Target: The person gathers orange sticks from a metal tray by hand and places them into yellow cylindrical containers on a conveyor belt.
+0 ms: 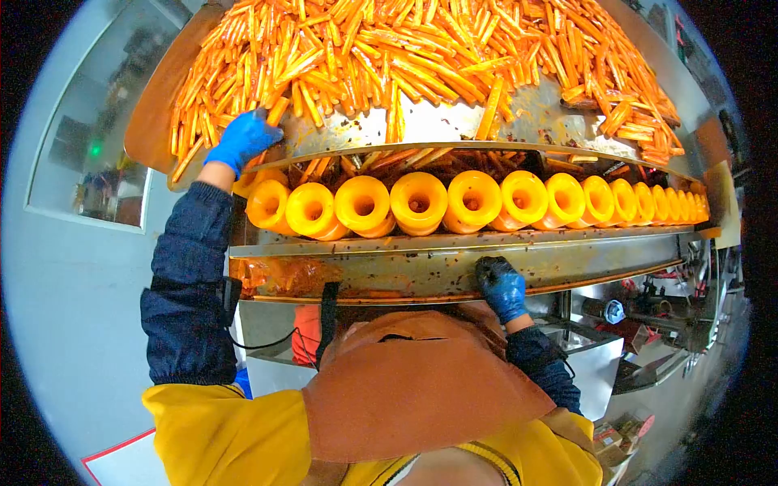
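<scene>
Blue gloves cover both of my hands. My left hand (pixel 245 142) is at the left front edge of the metal tray (pixel 365 130), its fingers closed round the end of an orange stick beside the heap of orange sticks (pixel 405 49). Below the tray runs a row of yellow funnel-shaped cups (pixel 419 202). My right hand (pixel 502 287), its glove darkly stained, rests at the metal trough (pixel 405 275) in front of the cups. Its fingers are curled, and I cannot make out whether anything is in them.
Orange residue (pixel 284 277) lies at the trough's left end. A brown apron (pixel 421 389) is close below the trough. At the left stands a pale wall with a window (pixel 97 121). Machine parts and a metal box (pixel 596 373) are at the lower right.
</scene>
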The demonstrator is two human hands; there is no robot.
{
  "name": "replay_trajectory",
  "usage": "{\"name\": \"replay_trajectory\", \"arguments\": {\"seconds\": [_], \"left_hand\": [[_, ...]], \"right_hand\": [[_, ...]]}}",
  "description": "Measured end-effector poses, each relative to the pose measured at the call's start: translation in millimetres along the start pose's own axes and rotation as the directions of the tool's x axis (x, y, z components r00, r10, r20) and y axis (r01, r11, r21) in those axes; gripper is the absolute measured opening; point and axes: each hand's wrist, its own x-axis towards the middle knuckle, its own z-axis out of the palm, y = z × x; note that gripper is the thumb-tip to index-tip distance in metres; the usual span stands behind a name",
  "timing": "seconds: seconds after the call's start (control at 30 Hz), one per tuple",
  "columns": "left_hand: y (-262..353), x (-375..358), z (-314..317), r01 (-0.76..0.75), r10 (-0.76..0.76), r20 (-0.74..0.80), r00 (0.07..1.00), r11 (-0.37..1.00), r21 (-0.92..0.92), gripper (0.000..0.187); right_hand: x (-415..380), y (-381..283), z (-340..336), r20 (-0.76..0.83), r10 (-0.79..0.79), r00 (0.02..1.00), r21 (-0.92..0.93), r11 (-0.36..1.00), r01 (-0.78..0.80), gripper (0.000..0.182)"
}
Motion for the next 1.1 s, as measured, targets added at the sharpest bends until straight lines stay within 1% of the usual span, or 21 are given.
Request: {"name": "replay_trajectory", "arguments": {"seconds": [0.07,0.1,0.17,0.2,0.27,0.33,0.37,0.47,0.5,0.57,0.6,0.67,0.7,0.73,0.77,0.8,0.83,0.93,0.97,1.03,1.1], "left_hand": [[-21,-1,10,0.071,-0.097,-0.07,0.993,0.95,-0.304,0.049],[-14,-11,3,0.067,-0.093,-0.071,0.993,0.951,-0.302,0.049],[9,-49,-15,-0.01,-0.147,-0.124,0.981,0.602,-0.798,0.042],[19,-57,-11,-0.011,-0.145,-0.123,0.982,0.604,-0.797,0.042],[47,-71,-1,-0.145,-0.069,-0.157,0.985,0.152,-0.978,0.037],[92,-91,8,-0.075,0.014,-0.075,0.997,0.008,-0.997,0.043],[105,-93,26,-0.061,-0.02,-0.062,0.998,0.032,-0.998,0.043],[151,-114,47,-0.075,0.076,-0.059,0.995,0.237,-0.969,0.037],[162,-114,56,-0.142,0.113,-0.119,0.986,0.224,-0.964,0.031],[166,-120,58,-0.383,0.265,-0.304,0.915,0.335,-0.861,0.034],[168,-123,50,-0.383,0.266,-0.304,0.915,0.334,-0.861,0.034],[168,-127,32,-0.079,0.049,-0.075,0.996,0.102,-0.992,0.037],[156,-125,38,-0.078,0.049,-0.073,0.996,0.107,-0.991,0.037],[137,-123,47,-0.273,0.15,-0.23,0.962,0.449,-0.851,0.038],[123,-122,55,-0.439,0.298,-0.328,0.896,0.7,-0.563,0.04],[122,-125,50,-0.184,0.242,-0.099,0.965,0.361,-0.914,0.039],[125,-127,50,-0.183,0.24,-0.098,0.966,0.362,-0.914,0.039],[140,-131,46,0.045,0.102,0.053,0.993,0.076,-0.996,0.042],[137,-131,45,0.046,0.101,0.053,0.993,0.075,-0.996,0.042],[131,-132,43,-0.105,0.09,-0.098,0.991,0.084,-0.991,0.045],[131,-130,44,-0.106,0.027,-0.106,0.994,0.022,-0.994,0.046]], "right_hand": [[-1,3,2,-0.017,-0.011,1.0,-0.017,1.0,0.011,0.018],[-1,3,2,-0.02,-0.008,1.0,-0.016,1.0,0.007,0.018],[-1,3,2,-0.036,-0.019,0.999,0.019,1.0,0.019,0.018],[0,3,2,-0.037,-0.016,0.999,0.021,1.0,0.017,0.018],[0,4,3,-0.044,-0.054,0.998,-0.005,0.999,0.054,0.019],[0,1,0,-0.042,-0.039,0.998,-0.002,0.999,0.039,0.02],[0,0,-2,-0.039,-0.027,0.999,-0.002,1.0,0.027,0.022],[-1,4,1,-0.073,-0.071,0.995,-0.058,0.996,0.067,0.018],[-1,3,0,-0.074,-0.07,0.995,-0.062,0.996,0.066,0.018],[-2,1,-1,-0.067,-0.045,0.997,-0.047,0.998,0.042,0.019],[-2,1,-2,-0.067,-0.044,0.997,-0.047,0.998,0.041,0.019],[-1,1,0,-0.068,-0.05,0.996,-0.017,0.999,0.049,0.018],[-1,0,0,-0.068,-0.049,0.996,-0.012,0.999,0.049,0.018],[0,-1,0,-0.067,-0.041,0.997,-0.024,0.999,0.039,0.018],[-1,-2,-1,-0.067,-0.032,0.997,-0.037,0.999,0.03,0.018],[-1,-3,-1,-0.064,-0.032,0.997,-0.034,0.999,0.03,0.018],[-1,-3,-2,-0.057,-0.027,0.998,-0.03,0.999,0.025,0.018],[-1,-2,0,-0.044,-0.016,0.999,-0.014,1.0,0.016,0.018],[0,-1,0,-0.036,-0.014,0.999,-0.004,1.0,0.013,0.018],[2,-3,-2,-0.012,0.005,1.0,-0.009,1.0,-0.005,0.019],[2,-6,-4,0.011,0.022,1.0,-0.012,1.0,-0.022,0.021]]}}
